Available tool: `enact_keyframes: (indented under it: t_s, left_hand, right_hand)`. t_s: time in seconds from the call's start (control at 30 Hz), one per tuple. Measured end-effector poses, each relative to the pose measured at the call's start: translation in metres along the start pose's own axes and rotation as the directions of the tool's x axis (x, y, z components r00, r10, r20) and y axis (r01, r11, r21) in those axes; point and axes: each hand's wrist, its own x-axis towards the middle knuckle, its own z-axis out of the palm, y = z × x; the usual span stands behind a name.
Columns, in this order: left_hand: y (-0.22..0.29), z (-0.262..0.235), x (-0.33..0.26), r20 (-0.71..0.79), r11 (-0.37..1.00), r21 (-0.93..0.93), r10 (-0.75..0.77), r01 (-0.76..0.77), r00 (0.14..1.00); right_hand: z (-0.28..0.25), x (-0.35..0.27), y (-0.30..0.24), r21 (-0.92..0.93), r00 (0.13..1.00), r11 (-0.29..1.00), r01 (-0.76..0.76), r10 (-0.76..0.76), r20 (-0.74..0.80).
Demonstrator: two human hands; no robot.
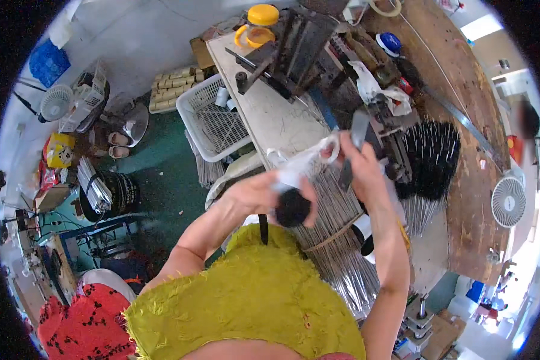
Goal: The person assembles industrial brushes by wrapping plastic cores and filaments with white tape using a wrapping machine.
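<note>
My left hand [252, 195] is closed round a bundle wrapped in white [290, 179], whose round black end [292, 208] faces me. Loose white plastic wrap [309, 159] stretches from the bundle toward my right hand [366, 171]. That hand grips a flat grey metal blade [359, 128], held upright beside the wrap; motion blur hides its exact kind. Under both hands a thick bundle of thin metal wires [336, 222] lies on the bench, tied with a band. Two more white-and-black rolls [363, 231] rest by my right forearm.
A white plastic basket [189, 99] with small white rolls stands left of the bench. Dark metal machinery [306, 51] and a yellow-lidded jar [261, 27] occupy the far side. Black-bristled wire brushes [431, 159] lie to the right, before a wooden table [474, 198] with a small fan [509, 201].
</note>
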Motion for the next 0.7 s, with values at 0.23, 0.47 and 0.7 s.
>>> enact_keyframes:
  t_s: [0.23, 0.47, 0.7]
  left_hand:
    - [0.061, -0.02, -0.044, -0.548, 0.748, 0.584, 0.651, -0.317, 0.526]
    - [0.02, -0.061, 0.041, -0.497, 0.519, 0.855, 0.827, -0.016, 0.263]
    - [0.02, -0.101, 0.108, -0.294, 0.253, 0.952, 0.914, -0.174, -0.28]
  right_hand:
    - [0.02, 0.0, -0.005, 0.0, 0.999, 1.0, 0.005, -0.005, -0.035]
    - [0.021, 0.067, -0.061, -0.777, 0.524, 0.312, 0.548, -0.851, 0.028]
    - [0.056, 0.111, -0.088, -0.676, 0.423, 0.278, 0.682, -0.904, 0.056]
